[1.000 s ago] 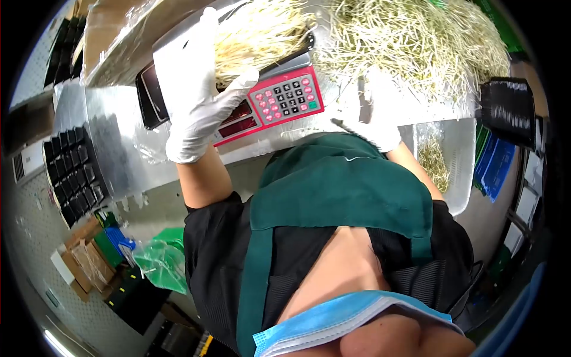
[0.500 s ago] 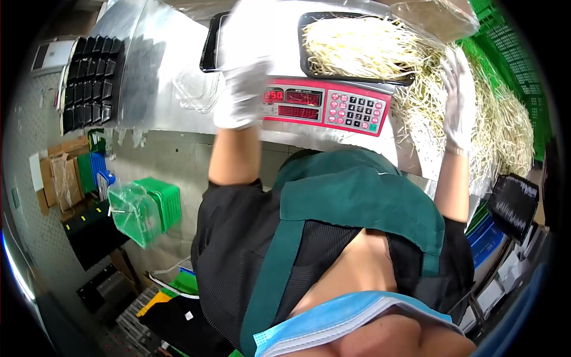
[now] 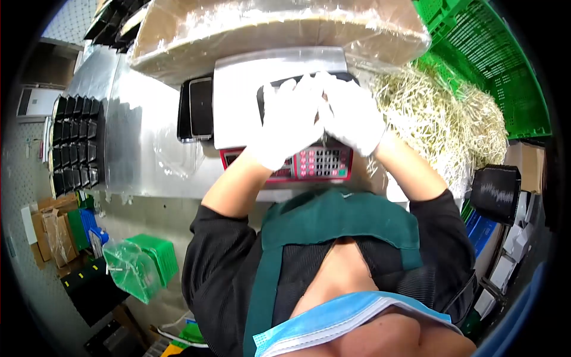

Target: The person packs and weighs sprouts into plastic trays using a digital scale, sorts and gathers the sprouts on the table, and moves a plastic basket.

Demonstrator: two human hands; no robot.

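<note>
Both hands wear white gloves and meet over a black tray [image 3: 260,106] on the scale. My left hand [image 3: 288,122] covers the tray's left part, fingers bent inward. From the other side my right hand [image 3: 355,116] cups in, its fingertips close to the left ones. The bean sprouts seen heaped in this tray earlier lie hidden beneath the gloves. Under the tray is the scale's metal plate [image 3: 235,107], with the red keypad panel [image 3: 324,163] partly behind my left wrist. Loose bean sprouts [image 3: 428,119] are piled right of my right hand.
Black trays [image 3: 202,107] stand left of the scale, near a clear plastic container [image 3: 178,149]. Several stacked black trays [image 3: 74,140] line the far left. A plastic-wrapped box [image 3: 279,35] lies behind the scale. A green crate [image 3: 493,65] stands behind the sprout pile.
My left hand has come from the scale's left side onto the tray, and my right hand has moved left from the loose sprouts to meet it. The view has shifted forward.
</note>
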